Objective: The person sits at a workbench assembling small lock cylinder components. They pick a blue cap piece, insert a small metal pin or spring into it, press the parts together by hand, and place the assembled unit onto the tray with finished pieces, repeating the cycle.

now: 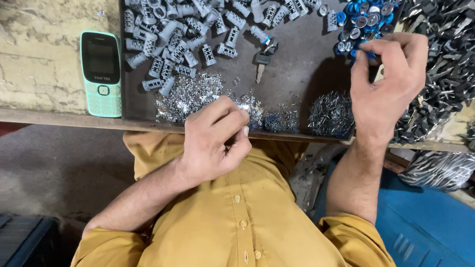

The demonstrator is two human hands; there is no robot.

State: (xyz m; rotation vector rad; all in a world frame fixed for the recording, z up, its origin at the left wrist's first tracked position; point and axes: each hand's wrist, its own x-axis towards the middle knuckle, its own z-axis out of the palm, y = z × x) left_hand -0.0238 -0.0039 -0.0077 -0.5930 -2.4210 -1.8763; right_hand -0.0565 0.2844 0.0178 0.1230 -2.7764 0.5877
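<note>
A small blue metal ring (pixel 363 53) is pinched by the right hand (pixel 388 83); it should be lifted clear singly. The left hand (pixel 214 143) is curled, perhaps holding something tiny.

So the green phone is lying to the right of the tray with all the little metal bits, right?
Not quite. In the head view the green phone lies to the left of the tray, not the right. The tray does hold little metal bits.
</note>
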